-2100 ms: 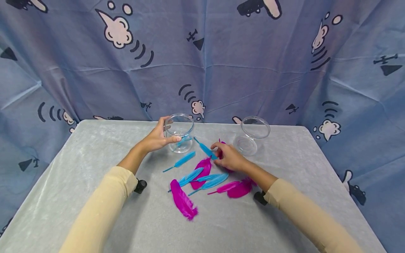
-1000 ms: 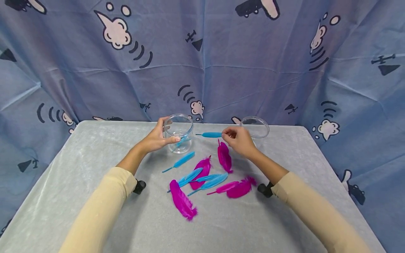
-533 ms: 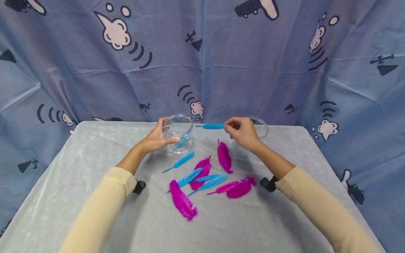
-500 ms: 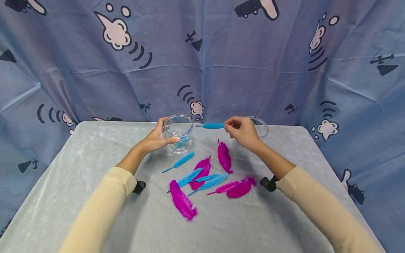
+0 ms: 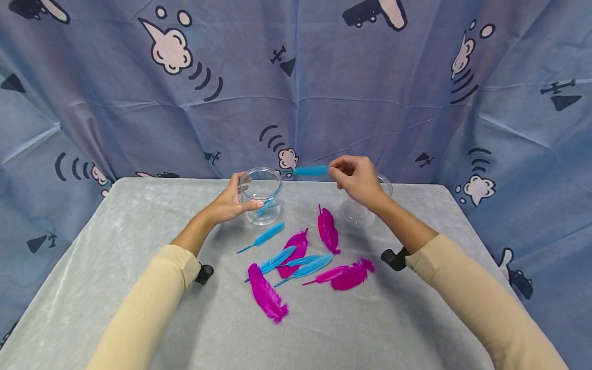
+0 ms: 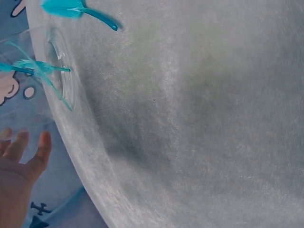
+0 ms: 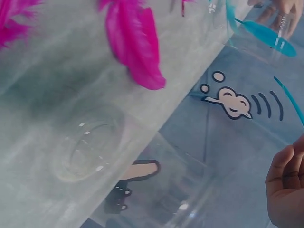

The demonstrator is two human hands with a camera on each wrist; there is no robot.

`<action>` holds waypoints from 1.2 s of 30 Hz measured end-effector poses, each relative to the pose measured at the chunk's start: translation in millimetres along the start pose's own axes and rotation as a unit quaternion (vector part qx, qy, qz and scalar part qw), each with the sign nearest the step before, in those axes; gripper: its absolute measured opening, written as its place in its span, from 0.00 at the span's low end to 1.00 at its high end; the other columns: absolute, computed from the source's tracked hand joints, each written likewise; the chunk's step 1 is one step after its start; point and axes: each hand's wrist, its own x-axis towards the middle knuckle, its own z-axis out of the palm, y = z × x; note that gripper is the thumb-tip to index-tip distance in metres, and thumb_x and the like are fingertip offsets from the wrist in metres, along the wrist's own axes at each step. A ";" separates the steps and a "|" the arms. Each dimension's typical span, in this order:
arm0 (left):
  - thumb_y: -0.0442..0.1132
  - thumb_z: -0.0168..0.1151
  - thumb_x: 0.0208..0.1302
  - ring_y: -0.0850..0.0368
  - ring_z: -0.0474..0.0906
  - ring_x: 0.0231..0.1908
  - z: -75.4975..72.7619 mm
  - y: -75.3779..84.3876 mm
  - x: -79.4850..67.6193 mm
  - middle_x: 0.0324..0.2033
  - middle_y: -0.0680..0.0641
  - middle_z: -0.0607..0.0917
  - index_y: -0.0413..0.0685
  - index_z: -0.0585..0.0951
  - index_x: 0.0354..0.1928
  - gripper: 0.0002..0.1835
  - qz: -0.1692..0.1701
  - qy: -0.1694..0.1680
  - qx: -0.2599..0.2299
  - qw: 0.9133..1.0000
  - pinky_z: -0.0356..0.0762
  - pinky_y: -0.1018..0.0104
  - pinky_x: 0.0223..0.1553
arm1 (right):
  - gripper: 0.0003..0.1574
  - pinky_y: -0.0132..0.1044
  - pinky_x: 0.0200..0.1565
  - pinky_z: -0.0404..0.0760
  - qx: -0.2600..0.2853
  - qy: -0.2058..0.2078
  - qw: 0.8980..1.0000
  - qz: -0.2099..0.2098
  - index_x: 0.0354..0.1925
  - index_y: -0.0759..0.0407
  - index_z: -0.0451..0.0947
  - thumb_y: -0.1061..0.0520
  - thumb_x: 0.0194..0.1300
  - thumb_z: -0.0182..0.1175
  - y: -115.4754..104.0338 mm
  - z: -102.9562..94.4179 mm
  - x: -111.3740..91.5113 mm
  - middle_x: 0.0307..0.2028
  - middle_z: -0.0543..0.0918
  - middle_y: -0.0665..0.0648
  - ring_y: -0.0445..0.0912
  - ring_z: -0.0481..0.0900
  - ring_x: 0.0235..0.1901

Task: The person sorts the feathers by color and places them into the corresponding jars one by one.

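Note:
In the head view my left hand holds a clear round jar from its left side, thumb in front and fingers behind. Blue feathers show through the wall of this jar in the left wrist view. My right hand pinches one end of another blue feather, which lies level in the air, to the right of the jar and about as high as its rim. A second clear jar stands behind my right forearm, its rim partly hidden by the hand.
Several loose feathers lie mid-table, among them a blue feather, a magenta feather and an upright magenta feather. Some overlap. The grey table ends at the back against a patterned blue curtain.
My right hand has picked the blue feather up from the table and lifted it, rising further in the last half second. My left hand and its jar have stayed put.

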 end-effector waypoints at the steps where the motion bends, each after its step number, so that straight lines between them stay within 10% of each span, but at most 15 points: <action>1: 0.49 0.69 0.64 0.40 0.48 0.75 0.0 -0.1 0.2 0.76 0.39 0.52 0.47 0.41 0.77 0.53 0.000 0.000 0.001 1.000 0.51 0.39 0.71 | 0.09 0.29 0.24 0.74 0.003 0.000 1.000 -0.002 0.41 0.77 0.81 0.69 0.67 0.60 -5.0 -0.9 0.7 0.24 0.79 0.61 0.42 0.73 0.19; 20: 0.49 0.68 0.64 0.40 0.51 0.74 0.0 1.1 -1.8 0.75 0.39 0.54 0.47 0.42 0.77 0.52 0.013 -0.001 0.003 1.000 0.53 0.40 0.71 | 0.09 0.35 0.29 0.79 0.057 -0.059 0.996 0.024 0.42 0.67 0.84 0.62 0.69 0.61 -7.2 26.8 27.5 0.29 0.81 0.58 0.57 0.76 0.26; 36: 0.51 0.68 0.64 0.39 0.49 0.74 -0.3 -0.5 -0.4 0.75 0.39 0.53 0.47 0.41 0.77 0.53 0.008 -0.002 0.007 1.000 0.51 0.38 0.71 | 0.09 0.33 0.30 0.78 0.066 -0.077 0.993 0.056 0.44 0.67 0.84 0.62 0.70 0.60 -15.8 66.3 40.7 0.35 0.83 0.65 0.51 0.77 0.26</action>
